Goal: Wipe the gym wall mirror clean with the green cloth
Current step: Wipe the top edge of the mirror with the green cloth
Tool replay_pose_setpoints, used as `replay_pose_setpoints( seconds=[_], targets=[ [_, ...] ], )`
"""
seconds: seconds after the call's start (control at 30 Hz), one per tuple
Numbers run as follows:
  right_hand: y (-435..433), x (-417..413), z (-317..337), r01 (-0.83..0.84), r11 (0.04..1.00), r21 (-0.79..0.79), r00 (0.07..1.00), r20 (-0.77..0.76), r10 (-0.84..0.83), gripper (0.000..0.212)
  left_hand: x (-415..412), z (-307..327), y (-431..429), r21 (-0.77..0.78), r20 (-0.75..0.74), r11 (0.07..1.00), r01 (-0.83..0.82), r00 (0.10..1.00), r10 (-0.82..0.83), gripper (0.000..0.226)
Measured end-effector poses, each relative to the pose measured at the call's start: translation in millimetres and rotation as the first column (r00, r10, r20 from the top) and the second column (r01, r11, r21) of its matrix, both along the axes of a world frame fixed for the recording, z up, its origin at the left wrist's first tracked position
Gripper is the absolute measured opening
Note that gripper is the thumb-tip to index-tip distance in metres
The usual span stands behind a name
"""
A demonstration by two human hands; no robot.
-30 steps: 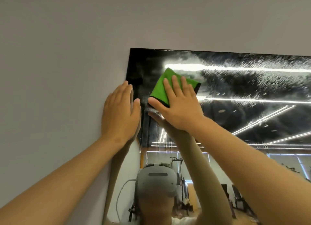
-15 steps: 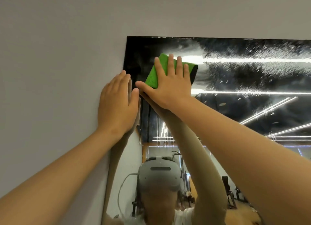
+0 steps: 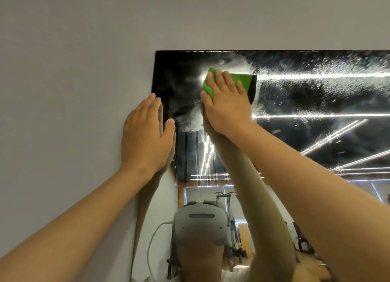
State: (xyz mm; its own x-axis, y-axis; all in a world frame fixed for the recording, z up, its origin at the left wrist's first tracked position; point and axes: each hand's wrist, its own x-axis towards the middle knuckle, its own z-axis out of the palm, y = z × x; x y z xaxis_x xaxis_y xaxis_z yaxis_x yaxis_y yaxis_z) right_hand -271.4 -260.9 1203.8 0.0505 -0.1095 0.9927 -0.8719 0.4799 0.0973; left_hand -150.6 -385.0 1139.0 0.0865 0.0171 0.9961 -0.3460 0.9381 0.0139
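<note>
While the right hand (image 3: 226,106) is pressing the green cloth (image 3: 240,81) flat against the mirror (image 3: 316,133), its fingers are lying straight and slightly spread over the fabric, not curling round it. The cloth is sitting folded near the mirror's upper left corner, just below the top edge. A green corner is showing above the fingertips, and a dark border is running down its right side. The thumb is reaching out to the left, touching the glass beside the cloth.

The left hand (image 3: 145,136) is resting open and flat, fingers straight and together. Its palm is lying on the grey wall (image 3: 73,70) and across the mirror's left edge, and its thumb is lying over the glass. It is holding nothing and is staying well clear of the cloth.

Fine droplets (image 3: 306,87) are covering the upper glass to the right of the cloth, and a cloudy wet smear is showing just below the right thumb. Bright ceiling light strips (image 3: 320,75) are reflecting across the dark upper part of the mirror. Lower down, both forearms are reflecting in the glass, along with a grey headset (image 3: 200,224) on the person's head, a pale cable (image 3: 153,241) looping beside it, and gym machines (image 3: 301,237) in the background.
</note>
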Motion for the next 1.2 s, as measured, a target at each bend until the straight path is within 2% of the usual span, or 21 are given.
replay_pose_setpoints(
  seconds=[0.1,0.17,0.27,0.43,0.6,0.67,0.73,0.87,0.93,1.1,1.2],
  targets=[
    [2.3,5.1,13.9,-0.011,0.991,0.134,0.995,-0.096,0.024,0.055,0.7,0.4,-0.3,0.003,-0.002,1.0,-0.011,1.0,0.011,0.057],
    [18.2,-5.5,24.4,0.026,0.983,0.183,0.994,-0.108,-0.006,0.056,0.6,0.5,-0.3,0.002,-0.004,1.0,-0.015,1.0,0.015,0.057],
    [35.7,-24.1,32.4,0.079,0.983,0.166,0.995,-0.065,-0.069,0.065,1.4,0.4,-0.2,0.005,-0.006,1.0,-0.015,1.0,0.016,0.056],
    [12.6,-7.0,27.9,0.011,0.992,0.123,0.996,-0.088,0.0,0.056,1.8,0.1,-0.2,0.007,0.005,1.0,-0.012,1.0,0.012,0.057],
    [-12.5,19.7,-4.0,0.074,0.947,0.313,0.929,-0.366,0.049,0.052,3.1,0.6,0.9,-0.001,-0.013,1.0,0.006,1.0,-0.006,0.055],
    [3.8,5.6,1.8,0.102,0.931,0.35,0.91,-0.412,0.055,0.055,3.2,0.6,0.4,0.0,-0.011,1.0,0.018,1.0,-0.018,0.055],
    [22.1,-11.1,20.4,0.091,0.943,0.319,0.944,-0.33,0.021,0.056,3.1,1.2,-1.8,-0.007,-0.006,1.0,0.02,1.0,-0.02,0.055],
    [13.5,-8.8,36.2,0.038,0.99,0.136,0.995,-0.098,-0.025,0.054,2.6,1.0,-3.7,-0.007,-0.008,1.0,0.02,1.0,-0.02,0.055],
    [-11.2,13.3,24.7,0.023,0.993,0.114,0.993,-0.121,-0.009,0.053,2.1,0.9,-2.6,-0.007,-0.015,1.0,0.019,1.0,-0.019,0.054],
    [-23.4,28.8,8.9,0.054,0.961,0.272,0.95,-0.31,0.034,0.052,1.8,2.7,-1.1,-0.012,-0.023,1.0,0.01,1.0,-0.01,0.052],
    [5.2,-0.4,26.7,0.071,0.964,0.258,0.959,-0.283,0.005,0.054,2.2,1.8,-3.3,-0.01,-0.013,1.0,-0.003,1.0,0.003,0.053]
  ],
)
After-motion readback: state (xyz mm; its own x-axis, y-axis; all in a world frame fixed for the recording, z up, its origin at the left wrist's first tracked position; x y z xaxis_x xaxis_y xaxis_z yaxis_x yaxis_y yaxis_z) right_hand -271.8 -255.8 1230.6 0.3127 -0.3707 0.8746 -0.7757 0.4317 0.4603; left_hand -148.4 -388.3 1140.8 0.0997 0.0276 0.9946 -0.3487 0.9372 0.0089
